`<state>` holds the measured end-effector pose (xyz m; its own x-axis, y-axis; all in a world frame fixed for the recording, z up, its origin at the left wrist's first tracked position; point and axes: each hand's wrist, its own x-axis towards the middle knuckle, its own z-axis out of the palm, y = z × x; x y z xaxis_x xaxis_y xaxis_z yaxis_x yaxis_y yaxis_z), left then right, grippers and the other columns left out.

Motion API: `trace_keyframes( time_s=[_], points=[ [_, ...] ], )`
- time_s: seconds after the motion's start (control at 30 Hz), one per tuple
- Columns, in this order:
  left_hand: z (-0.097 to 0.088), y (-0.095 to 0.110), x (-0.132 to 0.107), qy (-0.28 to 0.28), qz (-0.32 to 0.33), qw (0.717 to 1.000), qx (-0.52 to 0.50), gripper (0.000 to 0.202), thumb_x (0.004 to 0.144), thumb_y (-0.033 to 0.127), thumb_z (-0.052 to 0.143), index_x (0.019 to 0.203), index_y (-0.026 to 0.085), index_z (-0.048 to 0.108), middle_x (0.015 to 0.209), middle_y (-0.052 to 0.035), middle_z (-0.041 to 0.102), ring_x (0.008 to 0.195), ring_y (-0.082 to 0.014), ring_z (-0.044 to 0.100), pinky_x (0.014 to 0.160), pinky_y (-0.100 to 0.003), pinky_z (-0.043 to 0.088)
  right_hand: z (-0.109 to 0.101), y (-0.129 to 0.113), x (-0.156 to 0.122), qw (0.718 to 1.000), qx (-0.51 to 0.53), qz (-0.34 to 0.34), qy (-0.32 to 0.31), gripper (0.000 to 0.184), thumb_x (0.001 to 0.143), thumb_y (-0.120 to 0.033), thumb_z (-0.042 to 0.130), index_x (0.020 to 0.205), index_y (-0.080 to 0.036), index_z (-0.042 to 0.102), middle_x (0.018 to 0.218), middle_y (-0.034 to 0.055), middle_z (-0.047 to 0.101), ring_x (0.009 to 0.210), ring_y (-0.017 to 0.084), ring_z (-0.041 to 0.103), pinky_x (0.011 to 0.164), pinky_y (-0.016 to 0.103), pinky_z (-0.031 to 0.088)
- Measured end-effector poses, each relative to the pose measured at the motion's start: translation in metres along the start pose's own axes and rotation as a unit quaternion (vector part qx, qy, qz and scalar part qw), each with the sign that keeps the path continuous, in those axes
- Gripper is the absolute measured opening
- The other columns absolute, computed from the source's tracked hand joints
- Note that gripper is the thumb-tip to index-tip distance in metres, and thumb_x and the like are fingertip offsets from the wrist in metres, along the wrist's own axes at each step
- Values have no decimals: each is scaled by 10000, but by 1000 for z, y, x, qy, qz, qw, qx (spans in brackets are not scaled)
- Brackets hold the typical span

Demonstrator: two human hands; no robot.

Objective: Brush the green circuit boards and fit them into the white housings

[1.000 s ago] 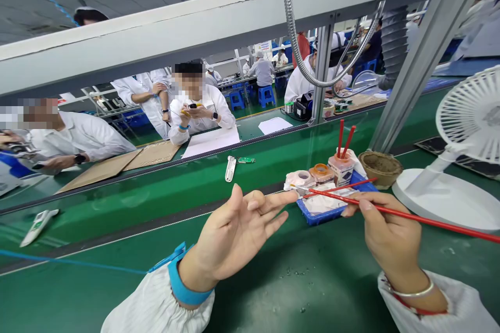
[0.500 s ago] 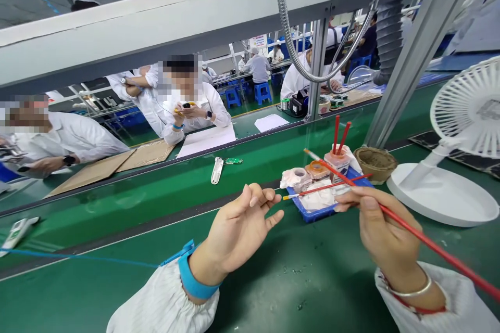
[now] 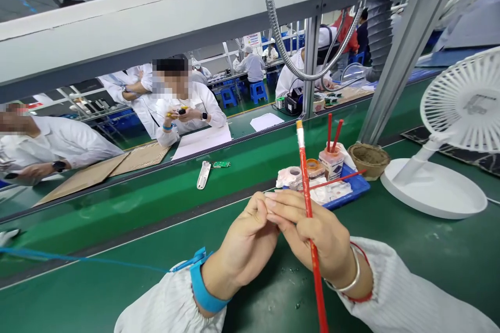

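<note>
My right hand (image 3: 314,234) grips a long red-handled brush (image 3: 306,192) upright, its pale tip pointing away from me. Its fingertips touch those of my left hand (image 3: 248,237), whose fingers are curled together; nothing shows between them. A blue tray (image 3: 349,192) lies just beyond my hands. It holds white wipes, a thinner red brush (image 3: 338,179), a pale roll (image 3: 289,177), an orange tape roll (image 3: 314,168) and a cup of pink liquid (image 3: 331,164) with two red sticks standing in it.
A woven bowl (image 3: 368,160) and a white desk fan (image 3: 449,130) stand right of the tray. A blue strap (image 3: 203,289) circles my left wrist, with a blue cord running left. Beyond a metal rail, co-workers sit at a green bench holding a small green circuit board (image 3: 221,164).
My right hand has swung left to meet my left hand, and the brush has turned from slanting to nearly upright. My left fingers have closed from their spread position.
</note>
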<state>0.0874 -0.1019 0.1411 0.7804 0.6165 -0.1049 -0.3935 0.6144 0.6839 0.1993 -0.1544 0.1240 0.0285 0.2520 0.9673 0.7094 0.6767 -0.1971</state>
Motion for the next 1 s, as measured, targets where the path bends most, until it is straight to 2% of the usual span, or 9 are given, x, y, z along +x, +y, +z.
trace_keyframes(
  time_s=[0.13, 0.3, 0.4, 0.5, 0.6, 0.73, 0.9, 1.0],
  points=[
    [0, -4, 0, 3, 30, 1000, 3, 195, 740, 201, 689, 660, 171, 513, 752, 21, 498, 766, -101, 474, 760, -223, 391, 1, -5, 2, 999, 7, 38, 33, 290, 751, 55, 604, 859, -188, 488, 908, 91, 708, 928, 209, 658, 809, 371, 594],
    [0, -8, 6, 5, 81, 997, -5, 253, 739, 276, 698, 632, 175, 492, 781, 20, 493, 785, -105, 466, 762, -226, 388, 5, -8, 0, 994, -19, 77, 80, 324, 746, 42, 616, 715, -214, 421, 852, 47, 713, 855, 192, 676, 791, 347, 597],
    [-3, -6, 9, 12, 104, 995, 0, 215, 773, 313, 661, 682, 183, 516, 824, 19, 466, 799, -105, 451, 765, -237, 385, 4, -7, -2, 990, 22, 102, 94, 394, 724, 62, 621, 684, -220, 350, 859, 23, 710, 851, 198, 678, 785, 341, 594],
    [-6, -2, 9, 21, 103, 994, -1, 199, 790, 323, 639, 708, 191, 515, 853, 21, 436, 830, -112, 436, 764, -253, 385, -2, -9, 1, 979, 65, 145, 129, 417, 700, 58, 651, 745, -231, 353, 866, -13, 706, 826, 190, 680, 797, 354, 586],
    [-6, 1, 6, 29, 91, 995, -4, 196, 771, 312, 663, 705, 197, 519, 857, 23, 426, 870, -122, 431, 769, -265, 384, -10, -10, 7, 974, 49, 160, 150, 438, 666, 63, 683, 700, -226, 357, 788, -48, 695, 745, 162, 677, 774, 326, 581],
    [-5, 2, 3, 42, 89, 995, 0, 226, 726, 354, 703, 690, 196, 545, 859, 21, 433, 884, -125, 433, 769, -270, 385, -20, -4, 9, 975, 60, 152, 149, 451, 677, 54, 674, 686, -224, 319, 769, -44, 686, 707, 168, 665, 750, 354, 567],
    [-6, 2, 1, 75, 87, 993, 31, 274, 682, 399, 732, 646, 170, 585, 850, 15, 436, 877, -118, 438, 774, -266, 381, -28, 5, 2, 978, 57, 171, 108, 320, 790, 44, 520, 812, -228, 352, 845, 10, 676, 822, 189, 654, 792, 413, 533],
    [-6, 1, 0, 95, 81, 992, 27, 266, 616, 365, 787, 636, 170, 608, 817, 21, 443, 851, -112, 446, 768, -257, 379, -25, 2, 1, 981, 38, 174, 79, 310, 787, 36, 524, 808, -222, 353, 909, 42, 663, 900, 196, 632, 825, 410, 510]
  ],
)
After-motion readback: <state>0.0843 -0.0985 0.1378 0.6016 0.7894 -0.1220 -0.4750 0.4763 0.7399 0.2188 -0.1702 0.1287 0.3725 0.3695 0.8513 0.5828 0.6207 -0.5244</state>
